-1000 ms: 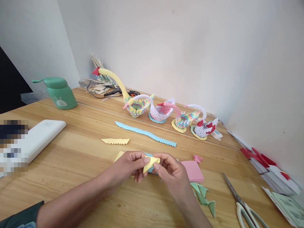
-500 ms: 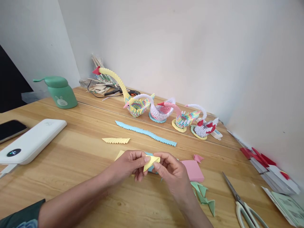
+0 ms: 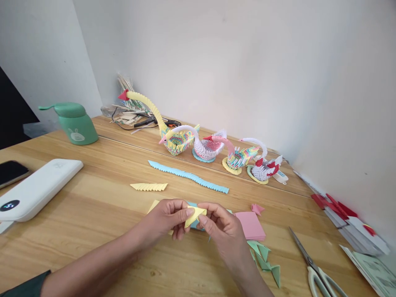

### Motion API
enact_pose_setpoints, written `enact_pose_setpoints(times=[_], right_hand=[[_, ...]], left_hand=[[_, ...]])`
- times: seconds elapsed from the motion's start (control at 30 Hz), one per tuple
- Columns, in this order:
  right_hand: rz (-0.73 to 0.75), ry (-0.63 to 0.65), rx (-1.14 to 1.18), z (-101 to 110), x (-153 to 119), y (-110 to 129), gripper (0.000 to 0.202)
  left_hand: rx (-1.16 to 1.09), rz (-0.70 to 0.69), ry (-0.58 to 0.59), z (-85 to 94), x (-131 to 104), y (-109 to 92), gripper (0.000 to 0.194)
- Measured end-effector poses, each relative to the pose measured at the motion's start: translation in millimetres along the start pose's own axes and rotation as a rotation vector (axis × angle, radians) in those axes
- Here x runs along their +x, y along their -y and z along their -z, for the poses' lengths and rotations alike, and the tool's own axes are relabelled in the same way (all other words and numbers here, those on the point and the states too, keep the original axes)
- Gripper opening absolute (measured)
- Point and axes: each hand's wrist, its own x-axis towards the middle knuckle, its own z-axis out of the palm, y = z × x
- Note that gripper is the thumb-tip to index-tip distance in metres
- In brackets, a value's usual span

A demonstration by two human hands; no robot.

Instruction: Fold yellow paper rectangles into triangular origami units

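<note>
A small piece of folded yellow paper (image 3: 194, 214) is held up between my two hands. My left hand (image 3: 173, 216) pinches its left end between thumb and fingers. On its right edge, the thumb and forefinger of my right hand (image 3: 221, 225) are closed. Beneath the hands lie blue paper (image 3: 195, 225) and yellow paper (image 3: 152, 205), both partly covered. To the right of my right hand sit a stack of pink paper (image 3: 250, 226), a pink folded piece (image 3: 257, 209) and several green folded pieces (image 3: 263, 258).
Several folded-paper swans (image 3: 236, 159) stand along the wall. A blue paper chain (image 3: 188, 176) and a yellow one (image 3: 149, 187) lie before them. Scissors (image 3: 311, 264) rest at right. At left are a white power bank (image 3: 43, 187), a phone (image 3: 12, 173) and a green bottle (image 3: 77, 126).
The camera view has shifted slightly, so the table's things appear a little lower and further left. Both hands keep hold of the folded yellow paper, with hardly any change in grip.
</note>
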Motion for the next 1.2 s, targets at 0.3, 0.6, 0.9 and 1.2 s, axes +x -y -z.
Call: enact_pose_setpoints(times=[0.3,0.6,0.9,1.2], right_hand=[[-0.049,-0.027,-0.067,0,2,2,0.019],[-0.070,-0.014,-0.106,-2,1,4,0.020],[-0.073,-0.005,-0.081,0,0,9,0.023],[-0.057,-0.068,-0.002,-3,-1,11,0.017]], left_hand=[[0.270,-0.248,-0.204,-4.9,1,10,0.025],[0.969,-0.662,-0.335,-2.7,-8,6,0.005],[0.901,-0.639,-0.373,-2.9,-7,5,0.005],[0.651,-0.445,-0.299,-5.1,-7,-2,0.013]])
